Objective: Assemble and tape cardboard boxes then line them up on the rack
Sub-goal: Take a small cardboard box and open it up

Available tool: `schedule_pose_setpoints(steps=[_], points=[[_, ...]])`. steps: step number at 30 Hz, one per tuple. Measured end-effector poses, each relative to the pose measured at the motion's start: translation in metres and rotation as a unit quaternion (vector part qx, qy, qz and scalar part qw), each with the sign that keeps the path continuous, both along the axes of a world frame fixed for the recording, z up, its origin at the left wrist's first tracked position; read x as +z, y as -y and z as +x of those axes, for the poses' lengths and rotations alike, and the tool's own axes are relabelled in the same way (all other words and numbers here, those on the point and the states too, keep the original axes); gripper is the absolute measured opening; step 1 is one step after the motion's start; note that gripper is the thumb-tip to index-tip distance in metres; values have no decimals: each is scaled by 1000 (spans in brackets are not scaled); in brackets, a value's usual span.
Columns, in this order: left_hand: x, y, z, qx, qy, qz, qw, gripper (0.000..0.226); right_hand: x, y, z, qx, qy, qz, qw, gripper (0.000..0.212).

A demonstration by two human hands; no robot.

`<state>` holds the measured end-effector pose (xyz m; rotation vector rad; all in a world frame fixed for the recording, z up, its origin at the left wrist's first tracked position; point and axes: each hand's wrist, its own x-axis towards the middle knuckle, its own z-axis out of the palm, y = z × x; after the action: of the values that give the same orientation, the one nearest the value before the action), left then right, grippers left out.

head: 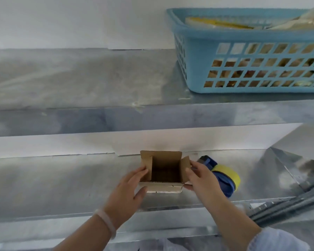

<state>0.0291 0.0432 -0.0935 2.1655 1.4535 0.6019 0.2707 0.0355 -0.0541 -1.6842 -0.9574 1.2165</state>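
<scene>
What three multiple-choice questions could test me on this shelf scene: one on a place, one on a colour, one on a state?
1. Where is the basket?
A. upper shelf
B. lower shelf
C. floor

2. What colour is the tape roll?
A. red
B. yellow
C. green

3. How is the box?
A. taped shut
B. open on top
C. folded flat

Answers:
1 A: it stands on the upper shelf, at the right.
2 B: the roll on the blue dispenser is yellow.
3 B: its flaps stand up and its inside shows, while the left hand and right hand hold its sides.
</scene>
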Motion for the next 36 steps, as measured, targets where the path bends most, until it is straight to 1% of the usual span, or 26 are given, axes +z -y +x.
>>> schedule_pose_setpoints(steps=[2,4,5,7,9,11,13,14,15,16,17,18,20,21,22,23,24,25,27,28,29,30,33,36], points=[[-1,-4,1,6,11,-5,1000,54,-9,6,0,1,17,34,999,19],[-1,-7,1,4,25,-12,1000,55,-15,15,4,68,68,58,994,22],[-2,-8,0,-2,31,-15,999,55,-18,17,7,119,113,59,985,30],[-4,-9,-1,-15,39,-17,999,57,-24,19,11,203,218,55,953,51],[-6,-11,-2,-26,33,-9,999,54,-28,15,11,230,281,57,930,58],[-6,-15,-1,-32,29,12,999,42,-30,11,11,218,310,71,923,49],[-4,-19,1,-17,40,23,999,30,-31,6,11,196,312,86,926,31],[-3,-21,4,-1,49,18,999,27,-31,3,12,185,312,89,928,21],[-2,-23,6,16,57,9,998,28,-30,0,13,175,314,90,929,15],[-1,-24,8,29,66,-5,997,31,-28,-3,14,166,317,86,930,18],[0,-26,10,36,79,-18,996,39,-27,-7,14,161,318,83,930,32],[1,-28,11,37,93,-27,995,52,-25,-11,15,162,317,79,931,53],[3,-34,10,23,111,-48,992,84,-20,-17,17,188,317,63,928,97],[3,-39,9,9,105,-56,993,98,-19,-20,20,211,326,61,920,110],[4,-43,7,-8,88,-59,994,107,-17,-23,23,234,339,62,909,116],[6,-47,6,-25,69,-62,995,110,-15,-25,25,253,351,63,900,113],[8,-50,6,-36,55,-63,996,108,-14,-26,27,265,361,66,892,103],[10,-52,5,-40,50,-60,996,101,-14,-26,27,268,372,79,885,89],[11,-53,4,-44,45,-35,997,79,-19,-22,27,264,403,121,868,61],[10,-51,4,-50,36,-24,998,65,-21,-19,26,266,404,135,865,52],[7,-49,4,-55,27,-19,998,56,-24,-16,25,272,402,139,863,48],[5,-46,4,-57,20,-18,998,50,-27,-13,24,283,402,136,860,48],[1,-42,5,-51,7,3,999,47,-31,-5,24,316,415,100,848,60],[4,-44,7,-67,-55,81,993,48,-34,-2,23,328,466,92,817,63]])
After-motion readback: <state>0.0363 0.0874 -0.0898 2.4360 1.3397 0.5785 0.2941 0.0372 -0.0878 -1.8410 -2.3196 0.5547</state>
